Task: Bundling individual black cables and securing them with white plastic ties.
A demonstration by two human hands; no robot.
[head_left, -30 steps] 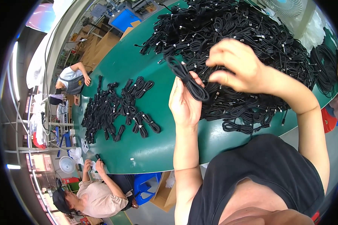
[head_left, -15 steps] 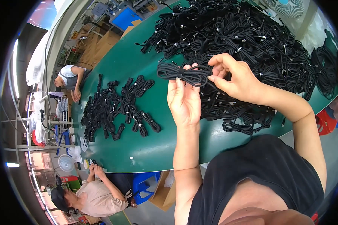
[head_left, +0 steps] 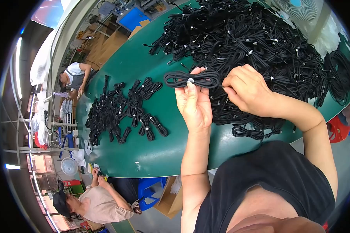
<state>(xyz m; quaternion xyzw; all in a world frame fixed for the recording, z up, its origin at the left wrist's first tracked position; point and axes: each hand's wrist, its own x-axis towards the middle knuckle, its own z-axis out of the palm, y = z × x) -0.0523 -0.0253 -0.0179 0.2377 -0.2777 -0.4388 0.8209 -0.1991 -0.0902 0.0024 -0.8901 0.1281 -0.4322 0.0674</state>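
Cable [head_left: 200, 79], black, bow-looped, sits pinched in the left hand [head_left: 194, 104]; right hand [head_left: 245, 91] curled closed. Smaller black bundles [head_left: 134, 111] seem done; larger tangled black heap [head_left: 256, 37] left.

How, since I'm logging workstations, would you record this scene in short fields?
left hand: holds a black cable bundle at its middle, thumb on the near side
right hand: beside the bundle's right end, fingers curled; contents unclear
work surface: green table
large pile: tangled black cables, ahead and to the right
smaller group: black bundles, left
others present: person in beige, lower left; person in an apron, farther up
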